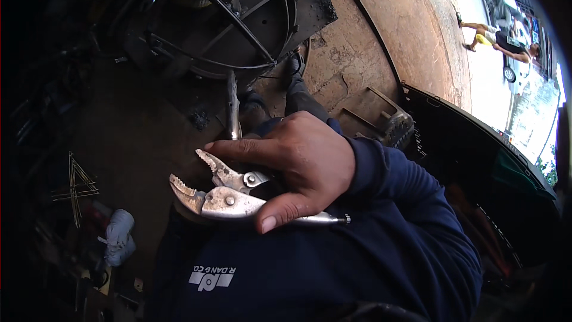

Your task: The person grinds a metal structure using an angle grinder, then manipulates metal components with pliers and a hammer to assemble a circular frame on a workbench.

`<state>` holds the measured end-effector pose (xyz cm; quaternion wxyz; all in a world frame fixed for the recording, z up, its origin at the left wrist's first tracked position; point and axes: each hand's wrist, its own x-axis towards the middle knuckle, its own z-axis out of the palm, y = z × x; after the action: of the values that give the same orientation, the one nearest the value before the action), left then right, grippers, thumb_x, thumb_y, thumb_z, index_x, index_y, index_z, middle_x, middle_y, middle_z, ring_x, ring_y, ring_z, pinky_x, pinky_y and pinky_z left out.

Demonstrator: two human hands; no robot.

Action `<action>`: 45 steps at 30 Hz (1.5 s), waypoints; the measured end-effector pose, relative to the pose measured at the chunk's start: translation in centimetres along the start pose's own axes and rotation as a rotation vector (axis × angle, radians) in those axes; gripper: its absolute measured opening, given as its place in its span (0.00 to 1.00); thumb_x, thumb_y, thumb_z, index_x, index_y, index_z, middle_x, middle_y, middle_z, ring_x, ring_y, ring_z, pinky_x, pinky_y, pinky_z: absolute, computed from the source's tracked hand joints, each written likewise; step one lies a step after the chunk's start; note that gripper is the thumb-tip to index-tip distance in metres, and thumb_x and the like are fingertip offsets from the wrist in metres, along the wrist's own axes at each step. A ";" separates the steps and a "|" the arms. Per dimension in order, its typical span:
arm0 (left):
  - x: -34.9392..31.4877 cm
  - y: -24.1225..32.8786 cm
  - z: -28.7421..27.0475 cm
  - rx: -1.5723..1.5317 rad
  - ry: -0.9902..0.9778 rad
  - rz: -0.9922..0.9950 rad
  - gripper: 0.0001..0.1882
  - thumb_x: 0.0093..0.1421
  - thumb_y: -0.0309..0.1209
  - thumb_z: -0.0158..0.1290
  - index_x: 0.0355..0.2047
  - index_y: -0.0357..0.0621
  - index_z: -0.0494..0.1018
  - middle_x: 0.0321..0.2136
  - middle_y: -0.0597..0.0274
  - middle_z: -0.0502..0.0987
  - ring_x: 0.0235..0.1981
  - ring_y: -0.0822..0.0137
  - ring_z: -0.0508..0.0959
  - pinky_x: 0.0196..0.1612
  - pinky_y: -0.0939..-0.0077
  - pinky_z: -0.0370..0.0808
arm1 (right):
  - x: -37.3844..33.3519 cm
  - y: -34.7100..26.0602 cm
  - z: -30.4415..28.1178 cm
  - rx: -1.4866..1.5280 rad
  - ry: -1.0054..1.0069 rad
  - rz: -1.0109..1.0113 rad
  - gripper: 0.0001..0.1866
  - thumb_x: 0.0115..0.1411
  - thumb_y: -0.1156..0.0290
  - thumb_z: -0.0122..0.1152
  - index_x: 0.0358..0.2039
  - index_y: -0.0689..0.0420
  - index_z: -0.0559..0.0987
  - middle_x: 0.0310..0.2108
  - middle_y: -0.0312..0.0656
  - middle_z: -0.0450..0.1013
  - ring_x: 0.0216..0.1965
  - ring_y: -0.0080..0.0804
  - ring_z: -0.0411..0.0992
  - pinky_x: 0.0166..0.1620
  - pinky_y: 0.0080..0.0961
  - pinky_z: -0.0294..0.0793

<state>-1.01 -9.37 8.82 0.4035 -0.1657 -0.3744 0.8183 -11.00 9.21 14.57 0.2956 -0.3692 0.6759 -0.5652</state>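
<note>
Locking pliers (235, 204) of worn silver metal, curved toothed jaws apart, lie in the bare right hand (310, 155), whose fingers (247, 149) clasp them, thumb over one handle, index stretched beside the upper jaw. Beyond is a big round black metal frame (232, 19) with crossbars; nearer, a navy-blue fabric shirt (286, 262); past the index, a slim grey metal rod (232, 107).

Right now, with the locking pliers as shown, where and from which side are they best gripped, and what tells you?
Probably around the handles of the locking pliers, coming from the person's right: the toothed jaws gape open toward the left, while the handle in view runs right to a small end screw. The right hand holds them from that side, thumb across the handle.
</note>
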 end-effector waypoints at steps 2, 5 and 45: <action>-0.9 -0.1 0.8 0.091 0.068 0.077 0.25 0.64 0.26 0.52 0.61 0.41 0.63 0.48 0.54 0.75 0.42 0.64 0.79 0.45 0.69 0.81 | 0.4 -1.0 0.2 -0.008 -0.022 0.000 0.49 0.55 0.30 0.62 0.56 0.66 0.75 0.18 0.49 0.76 0.20 0.49 0.77 0.25 0.36 0.76; -1.6 0.2 1.6 0.224 0.147 0.148 0.25 0.63 0.25 0.52 0.60 0.41 0.64 0.47 0.54 0.75 0.42 0.64 0.80 0.44 0.69 0.81 | 0.8 -1.5 -0.1 -0.093 -0.066 0.036 0.45 0.54 0.31 0.63 0.50 0.66 0.77 0.17 0.48 0.74 0.20 0.49 0.76 0.25 0.36 0.75; -3.6 3.5 2.6 0.859 0.504 0.316 0.21 0.57 0.21 0.49 0.52 0.36 0.67 0.39 0.54 0.77 0.33 0.64 0.81 0.34 0.70 0.82 | 2.3 -1.5 -0.6 -0.007 -0.035 0.191 0.26 0.61 0.47 0.64 0.30 0.61 0.74 0.13 0.42 0.66 0.15 0.45 0.71 0.21 0.36 0.68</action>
<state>-2.18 -14.85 7.81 0.3843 -0.2313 0.1334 0.8837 -12.52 7.55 16.23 0.3585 -0.3141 0.7047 -0.5255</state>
